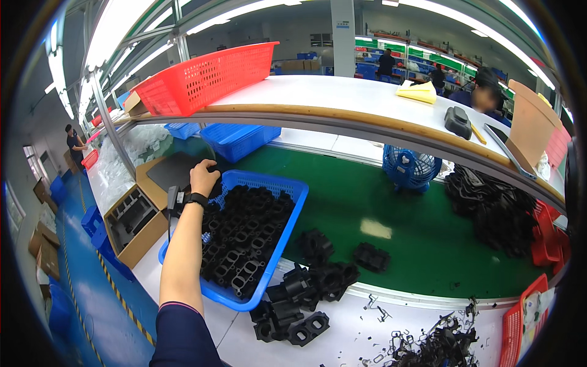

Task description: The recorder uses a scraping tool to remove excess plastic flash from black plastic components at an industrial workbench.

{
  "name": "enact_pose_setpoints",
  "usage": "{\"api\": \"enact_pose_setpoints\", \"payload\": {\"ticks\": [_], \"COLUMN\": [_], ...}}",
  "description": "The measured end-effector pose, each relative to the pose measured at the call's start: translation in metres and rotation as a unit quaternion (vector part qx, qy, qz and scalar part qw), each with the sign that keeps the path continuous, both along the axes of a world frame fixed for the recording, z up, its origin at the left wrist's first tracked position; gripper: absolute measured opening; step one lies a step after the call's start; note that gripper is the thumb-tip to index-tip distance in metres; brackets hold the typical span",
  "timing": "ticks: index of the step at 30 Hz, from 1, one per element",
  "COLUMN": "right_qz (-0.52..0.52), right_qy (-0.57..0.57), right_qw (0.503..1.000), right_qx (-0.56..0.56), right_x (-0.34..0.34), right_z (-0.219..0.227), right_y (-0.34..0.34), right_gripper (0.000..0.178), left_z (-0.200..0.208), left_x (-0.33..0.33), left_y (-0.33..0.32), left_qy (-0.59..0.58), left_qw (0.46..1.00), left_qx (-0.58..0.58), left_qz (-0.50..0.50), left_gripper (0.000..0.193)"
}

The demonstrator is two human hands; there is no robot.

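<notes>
My left hand (205,177), a dark band at its wrist, reaches over the far left corner of a blue basket (298,202). Its fingers are bent inward; a dark shape shows beside them, but what they hold, if anything, is hidden. Black moulded parts (247,229) with paired oval openings fill the basket. Left of the wrist stands a small grey-and-black device (175,199) with a cable. Beyond it lies a dark flat panel (177,171) by an open cardboard box (131,223). My right hand is out of view.
Loose black housings (306,284) lie right of the basket, with black scraps (437,342) nearer the right. A blue fan (411,168) stands beneath a raised shelf (318,92) bearing a red basket (208,76). Black parts (489,208) are heaped at right. A person (486,92) sits beyond the shelf.
</notes>
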State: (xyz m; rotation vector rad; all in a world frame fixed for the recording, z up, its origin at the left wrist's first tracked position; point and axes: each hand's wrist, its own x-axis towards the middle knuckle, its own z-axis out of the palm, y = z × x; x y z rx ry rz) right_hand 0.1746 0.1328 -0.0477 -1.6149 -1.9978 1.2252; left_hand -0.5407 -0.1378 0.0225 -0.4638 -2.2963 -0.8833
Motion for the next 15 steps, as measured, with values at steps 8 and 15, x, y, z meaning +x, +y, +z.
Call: {"api": "enact_pose_setpoints", "payload": {"ticks": [8,15], "right_qz": [-0.028,-0.014], "right_qy": [0.006,0.02], "right_qw": [0.999,1.0], "right_qx": [-0.014,-0.017], "right_x": [-0.002,-0.003], "right_z": [0.002,0.002], "right_y": [-0.001,0.002], "right_gripper": [0.035,0.033], "left_z": [0.001,-0.024], "left_x": [-0.015,-0.019], "left_y": [0.028,0.026], "left_qy": [-0.102,-0.059], "left_qw": [0.987,0.989], "left_qx": [-0.109,-0.135], "left_qz": [0.068,0.03], "left_gripper": [0.035,0.051]}}
